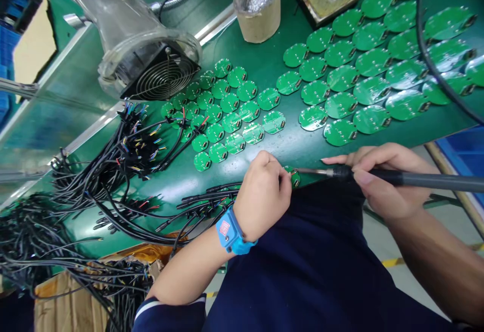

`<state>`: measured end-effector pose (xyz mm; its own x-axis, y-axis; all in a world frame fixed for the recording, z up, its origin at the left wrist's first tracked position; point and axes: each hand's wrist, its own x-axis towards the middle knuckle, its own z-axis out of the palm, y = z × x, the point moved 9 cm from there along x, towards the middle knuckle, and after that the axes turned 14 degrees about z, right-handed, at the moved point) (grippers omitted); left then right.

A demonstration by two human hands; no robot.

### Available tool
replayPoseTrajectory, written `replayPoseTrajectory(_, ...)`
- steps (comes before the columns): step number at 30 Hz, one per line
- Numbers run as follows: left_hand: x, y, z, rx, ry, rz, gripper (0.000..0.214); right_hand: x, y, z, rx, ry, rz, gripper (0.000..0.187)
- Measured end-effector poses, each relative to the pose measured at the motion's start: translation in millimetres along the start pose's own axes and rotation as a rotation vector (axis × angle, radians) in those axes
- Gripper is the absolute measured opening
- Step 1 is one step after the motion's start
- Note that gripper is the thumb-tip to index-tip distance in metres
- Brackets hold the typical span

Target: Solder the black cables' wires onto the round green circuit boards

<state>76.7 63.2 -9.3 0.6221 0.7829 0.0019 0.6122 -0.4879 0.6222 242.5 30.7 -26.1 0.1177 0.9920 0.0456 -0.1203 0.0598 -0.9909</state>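
Clock centred on the board in work, 12 = top of the view.

Green board (295, 181) sits at the near edge of the desk (302, 148), in front of the person's dark top; only a sliver shows. Left hand (263, 196) is just beside it at 8–9 o'clock, fingers curled in. Its fingertips are hidden, so can't tell what they pinch, or whether they grip the board or only steady it. Right hand (397, 198) is at 3 o'clock, closed around the dark grip of a soldering iron (416, 179), index finger reaching out along it. Metal tip points to 9 and ends over the board; contact can't be confirmed from this angle. Hands are apart, iron shaft and board between them.

Handling, my read: board looks light, thin, stiff, glossy; probably slides easily on the smooth desk. Take it by the bare rim, clear of the small parts and joints, which look fragile. Iron looks light and rigid; grip the dark handle only, treat the metal as hot.

Around: small boards (230, 103) in rows at 10, larger ones (340, 105) at 1–2. Black cables (124, 211) at 8–9 look flexible and springy, likely to snag. Fan (162, 75) at 10.
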Motion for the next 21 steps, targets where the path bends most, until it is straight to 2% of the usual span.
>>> replayPoseTrajectory(6, 4, -2, 2.6, 0.010, -0.067, -0.017, 0.013, -2, 0, 0, 0.007, -0.022, -0.005, 0.016)
replayPoseTrajectory(12, 5, -1, 3.2, 0.018, -0.079, -0.014, 0.013, 0, -4, -10, 0.153, 0.080, 0.000, 0.010)
replayPoseTrajectory(21, -4, 6, 7.3, 0.138, -0.040, -0.009, 0.010, -1, 0, -3, 0.090, -0.004, 0.007, 0.010)
